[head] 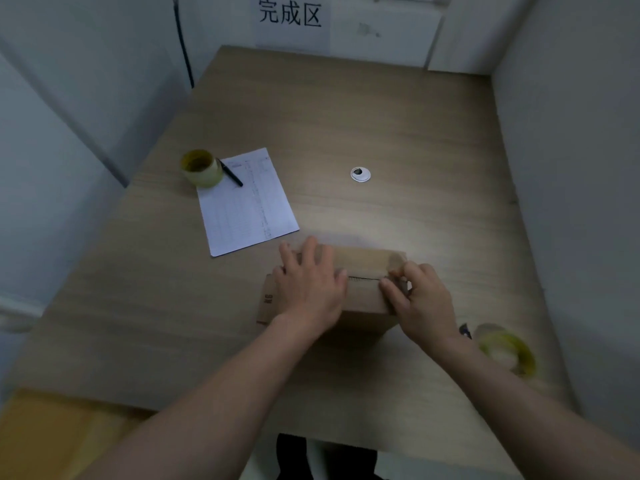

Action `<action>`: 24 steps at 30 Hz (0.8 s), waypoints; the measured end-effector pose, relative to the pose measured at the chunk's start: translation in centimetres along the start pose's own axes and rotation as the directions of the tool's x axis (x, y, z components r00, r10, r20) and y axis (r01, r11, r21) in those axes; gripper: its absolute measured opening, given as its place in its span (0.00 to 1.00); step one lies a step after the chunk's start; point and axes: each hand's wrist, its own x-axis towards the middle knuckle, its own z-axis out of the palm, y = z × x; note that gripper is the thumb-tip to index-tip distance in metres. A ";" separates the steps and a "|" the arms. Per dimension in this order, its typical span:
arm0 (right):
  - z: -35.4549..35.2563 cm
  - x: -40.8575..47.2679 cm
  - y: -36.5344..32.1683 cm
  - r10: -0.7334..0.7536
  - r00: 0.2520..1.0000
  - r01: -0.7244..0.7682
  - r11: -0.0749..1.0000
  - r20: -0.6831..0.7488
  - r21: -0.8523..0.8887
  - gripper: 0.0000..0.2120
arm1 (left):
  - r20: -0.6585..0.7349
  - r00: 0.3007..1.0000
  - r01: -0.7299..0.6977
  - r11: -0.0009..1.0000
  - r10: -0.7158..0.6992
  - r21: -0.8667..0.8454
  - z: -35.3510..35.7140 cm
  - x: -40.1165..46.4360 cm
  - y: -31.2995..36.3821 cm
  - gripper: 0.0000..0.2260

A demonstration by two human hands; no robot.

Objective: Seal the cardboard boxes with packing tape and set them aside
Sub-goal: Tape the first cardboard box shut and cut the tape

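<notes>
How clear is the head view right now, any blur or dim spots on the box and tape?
Head view: dim overall, with a brighter patch on the table past the box; right hand and near tape roll blurred; far tape roll sharper; wide-angle bending at the edges.

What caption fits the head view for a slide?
Left hand presses the cardboard box flaps while the right hand works at the seam's end.
</notes>
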 end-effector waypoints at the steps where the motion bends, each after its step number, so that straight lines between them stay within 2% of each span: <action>1: 0.0 -0.2 0.1 -0.002 1.000 0.002 1.000 -0.001 0.002 0.08 | 0.013 1.000 -0.003 0.999 0.002 0.054 0.4 -0.5 0.6 0.18; 5: -0.4 0.0 0.4 -0.014 0.998 0.013 1.000 0.060 0.016 0.07 | -0.020 0.997 -0.073 0.986 0.077 0.149 1.0 -0.8 0.6 0.20; 7: -1.5 0.2 0.7 -0.016 0.992 0.006 0.997 0.126 0.077 0.04 | -0.031 0.990 -0.132 0.973 0.140 0.190 0.9 -0.8 0.6 0.22; 8: -2.3 0.1 1.4 -0.019 0.990 0.003 0.994 0.142 0.110 0.05 | -0.026 0.989 -0.141 0.973 0.148 0.184 0.8 -0.9 0.6 0.23; 10: -4.3 -0.6 3.7 0.028 0.997 -0.035 0.994 0.071 0.100 0.11 | -0.022 0.989 -0.139 0.977 0.145 0.159 0.7 -1.0 0.6 0.25; 12: -6.6 -1.8 6.8 0.161 0.987 -0.160 0.987 -0.019 0.014 0.14 | -0.034 0.989 -0.136 0.980 0.142 0.145 0.6 -1.0 0.5 0.26; 14: -8.4 -3.3 10.1 0.313 0.948 -0.296 0.934 0.060 -0.199 0.16 | -0.040 0.989 -0.137 0.981 0.143 0.136 0.6 -1.0 0.4 0.25; 15: -8.9 -4.0 11.5 0.367 0.921 -0.304 0.889 0.133 -0.343 0.16 | -0.044 0.989 -0.137 0.982 0.144 0.131 0.7 -1.0 0.4 0.25; 16: -9.3 -4.7 12.8 0.396 0.896 -0.268 0.843 0.202 -0.467 0.15 | -0.049 0.988 -0.139 0.982 0.146 0.128 0.8 -1.0 0.4 0.24; 18: -9.3 -6.0 14.7 0.401 0.863 -0.146 0.780 0.307 -0.608 0.14 | -0.059 0.988 -0.137 0.983 0.145 0.120 0.9 -1.0 0.4 0.25; 21: -8.4 -7.2 16.8 0.397 0.843 -0.028 0.705 0.362 -0.709 0.11 | -0.078 0.986 -0.138 0.983 0.148 0.122 0.9 -1.0 0.4 0.24; 24: -7.3 -7.9 18.2 0.405 0.840 0.008 0.655 0.360 -0.756 0.10 | -0.092 0.984 -0.142 0.982 0.154 0.120 1.1 -0.9 0.2 0.23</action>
